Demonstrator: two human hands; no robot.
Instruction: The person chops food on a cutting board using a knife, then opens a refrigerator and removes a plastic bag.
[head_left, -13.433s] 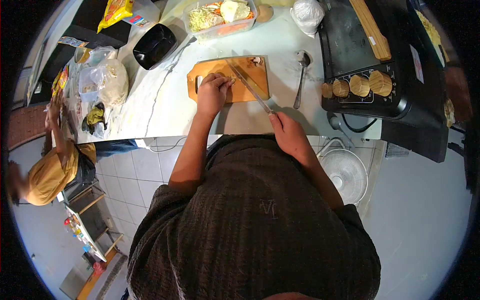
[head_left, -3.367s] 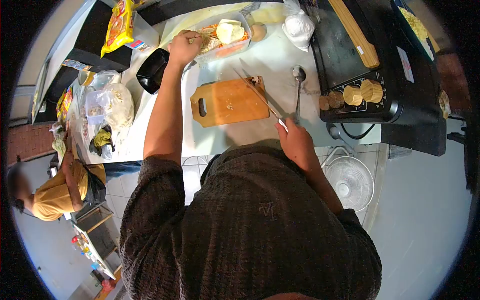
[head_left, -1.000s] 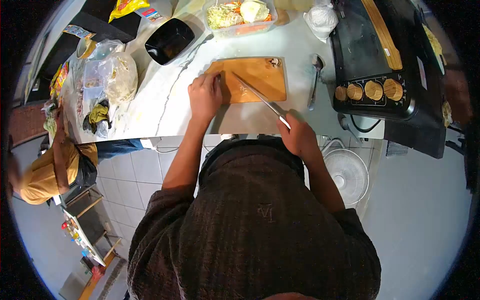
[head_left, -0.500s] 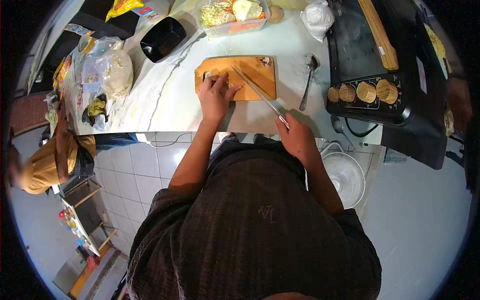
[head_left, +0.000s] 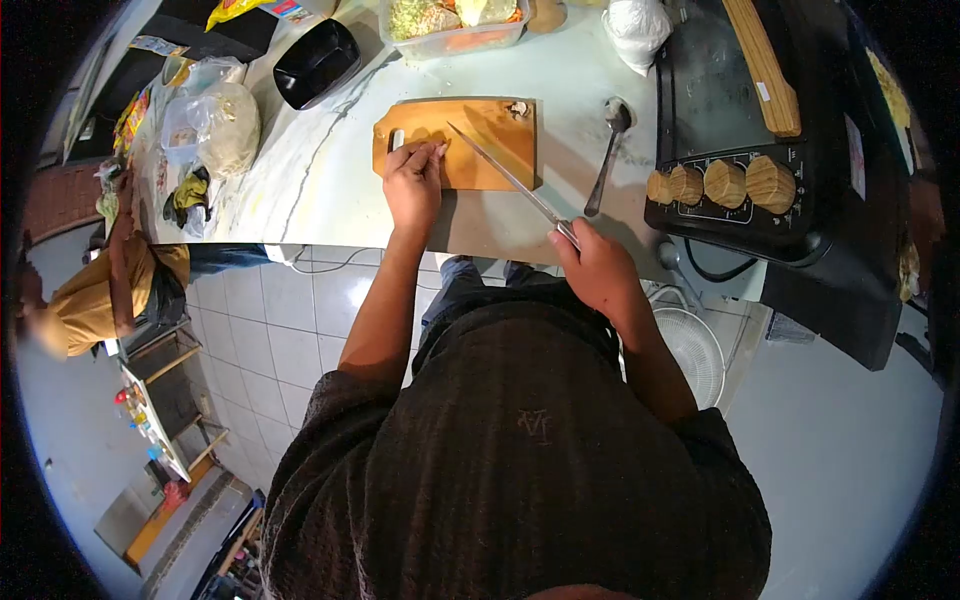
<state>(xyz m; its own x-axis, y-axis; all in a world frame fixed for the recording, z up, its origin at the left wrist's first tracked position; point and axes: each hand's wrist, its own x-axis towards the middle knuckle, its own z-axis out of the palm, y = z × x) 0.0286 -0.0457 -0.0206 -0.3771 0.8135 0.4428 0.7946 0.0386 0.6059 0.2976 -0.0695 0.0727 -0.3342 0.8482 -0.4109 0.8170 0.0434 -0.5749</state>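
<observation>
My right hand (head_left: pixel 600 268) is wrapped round the handle of a long knife (head_left: pixel 505 174). The blade slants up and left over the wooden cutting board (head_left: pixel 490 155), its tip near the board's middle. At the board's left part, beside the handle slot, my left hand (head_left: pixel 412 190) has its fingers drawn together. Anything between those fingertips is too small to make out. Small brown and white scraps (head_left: pixel 518 109) lie at the board's top right corner. Behind the board stands a clear container (head_left: pixel 455 42) of shredded vegetables.
A black bowl (head_left: pixel 317 64) sits behind left; bagged food (head_left: pixel 228 130) lies farther left. Right of the board are a spoon (head_left: pixel 605 165), a white bag (head_left: pixel 637 35) and a black stove (head_left: pixel 715 110) with wooden knobs. Another person (head_left: pixel 95 295) stands at the far left.
My left hand went from the vegetable container back to the board, and its spread fingers have since drawn together. My right hand still holds the knife. The camera view has shifted slightly.
</observation>
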